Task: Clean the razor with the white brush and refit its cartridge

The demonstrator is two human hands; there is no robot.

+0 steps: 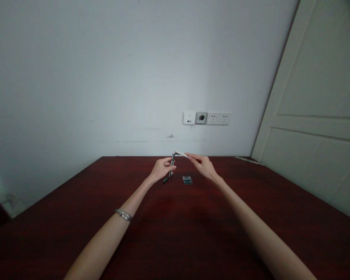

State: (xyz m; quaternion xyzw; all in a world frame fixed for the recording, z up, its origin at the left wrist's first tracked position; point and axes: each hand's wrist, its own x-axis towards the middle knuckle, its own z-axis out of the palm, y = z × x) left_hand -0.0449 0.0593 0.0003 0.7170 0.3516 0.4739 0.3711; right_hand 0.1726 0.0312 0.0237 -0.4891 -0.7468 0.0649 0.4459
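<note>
Upright in my left hand [161, 169] is a slim dark-and-silver rod [172, 165], pinched between the thumb and fingers. My right hand [204, 166] has its fingertips closed on the lower right end of a narrow pale strip [181, 154]. The strip slopes up to the left and meets the rod's top at an angle; I cannot tell whether they are joined. Under the left fingers, a short dark cylinder [165, 180] lies on the table. A small clear flat case [187, 180] with something dark inside lies between the hands.
The dark red wooden table [175, 233] reaches back to a white wall [134, 77]. Sockets [218, 118] and a wall plate [188, 118] sit above its far edge. A pale door panel [321, 116] stands on the right. A thin strip [249, 160] lies at the far right corner.
</note>
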